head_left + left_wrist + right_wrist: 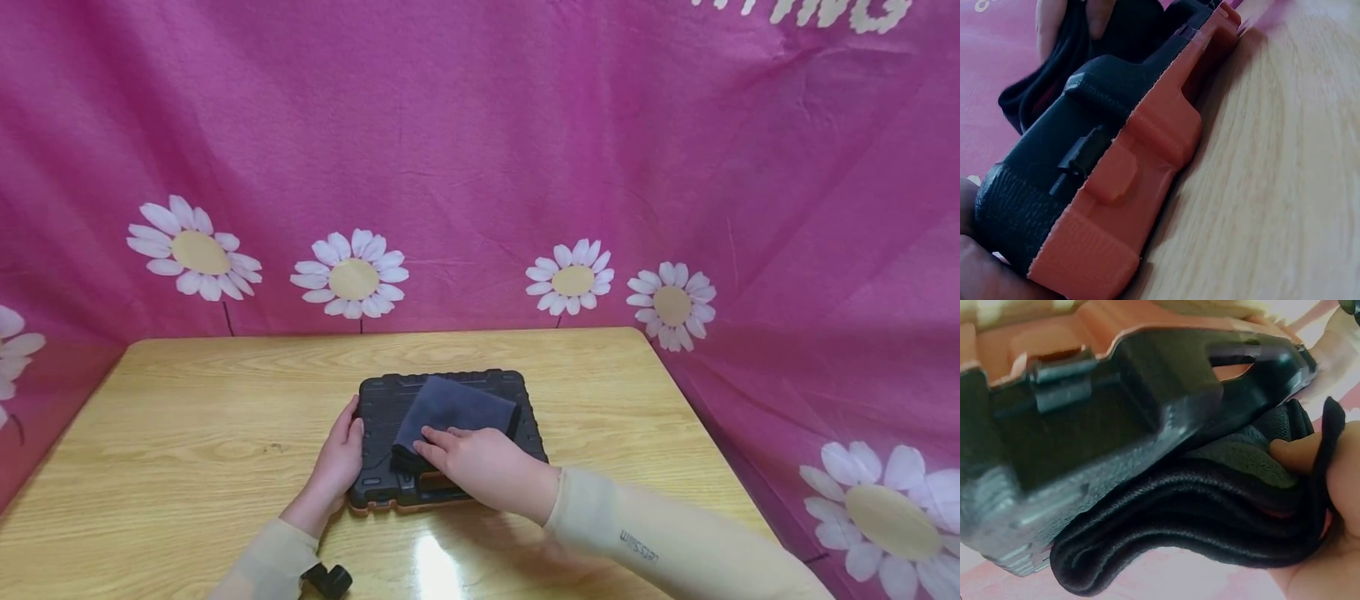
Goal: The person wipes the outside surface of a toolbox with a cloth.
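A black plastic tool case (378, 433) with an orange lower half lies flat on the table, its handle side facing me. My left hand (340, 458) holds the case by its left edge; in the left wrist view, fingers (982, 272) wrap the corner beside a latch (1082, 153). Over the top of the case is a folded dark grey cloth (457, 404) with black edging. My right hand (491, 467) grips the cloth near the front edge. Seen from the right wrist, the cloth's folded layers (1179, 506) run into that hand, which partly hides them.
The case stands on a light wood-grain table (225, 433). Behind and beside it hangs a pink curtain (465, 167) printed with white daisies. A small black device (330, 581) is at the left wrist, near the front of the table.
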{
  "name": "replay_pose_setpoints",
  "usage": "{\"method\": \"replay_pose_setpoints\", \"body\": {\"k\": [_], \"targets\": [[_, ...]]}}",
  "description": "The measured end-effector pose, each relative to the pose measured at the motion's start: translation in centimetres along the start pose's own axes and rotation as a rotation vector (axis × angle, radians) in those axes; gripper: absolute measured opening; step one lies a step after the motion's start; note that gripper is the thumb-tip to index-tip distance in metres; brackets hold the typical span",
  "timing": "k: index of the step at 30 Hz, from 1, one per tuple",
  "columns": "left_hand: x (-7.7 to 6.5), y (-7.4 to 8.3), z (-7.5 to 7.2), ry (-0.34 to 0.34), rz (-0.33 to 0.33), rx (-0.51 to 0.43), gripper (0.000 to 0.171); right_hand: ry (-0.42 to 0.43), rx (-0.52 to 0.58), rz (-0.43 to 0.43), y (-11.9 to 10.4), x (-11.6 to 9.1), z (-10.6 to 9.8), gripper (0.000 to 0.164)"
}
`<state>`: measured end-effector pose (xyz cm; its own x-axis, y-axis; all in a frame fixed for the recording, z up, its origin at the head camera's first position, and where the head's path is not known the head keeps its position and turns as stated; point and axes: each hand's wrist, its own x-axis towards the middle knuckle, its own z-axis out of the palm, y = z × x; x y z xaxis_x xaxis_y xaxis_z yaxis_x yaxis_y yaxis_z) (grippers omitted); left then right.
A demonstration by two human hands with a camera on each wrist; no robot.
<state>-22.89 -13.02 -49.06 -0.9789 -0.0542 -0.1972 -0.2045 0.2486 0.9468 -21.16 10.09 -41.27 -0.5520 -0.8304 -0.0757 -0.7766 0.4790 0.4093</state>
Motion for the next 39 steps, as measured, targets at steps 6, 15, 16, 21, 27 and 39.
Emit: {"method": "replay_pose_setpoints", "body": {"k": [6,15,16,21,27,39], "targets": [[0.0,0.2,0.0,-0.006,-0.011,-0.001,0.056,0.031,0.043,-0.014,-0.5,-1.3,-0.1,0.05],[0.1,0.3,0.0,-0.015,-0.009,0.0,0.056,0.05,0.077,-0.016,-1.3,-2.6,-0.4,0.047],[0.1,0.3,0.0,-0.016,-0.007,-0.001,0.056,0.053,0.078,-0.014,-1.4,-2.6,-0.4,0.047],[0.0,0.2,0.0,-0.014,0.0,0.008,0.056,0.074,0.092,-0.008,-1.8,-3.1,-0.5,0.045],[0.2,0.0,0.0,-0.01,0.01,0.023,0.056,0.098,0.109,0.006,-2.1,-3.4,-0.5,0.043],[0.1,0.2,-0.1,0.0,-0.006,0.057,0.056,0.074,0.18,0.047,-2.1,-2.1,-0.4,0.043]]}}
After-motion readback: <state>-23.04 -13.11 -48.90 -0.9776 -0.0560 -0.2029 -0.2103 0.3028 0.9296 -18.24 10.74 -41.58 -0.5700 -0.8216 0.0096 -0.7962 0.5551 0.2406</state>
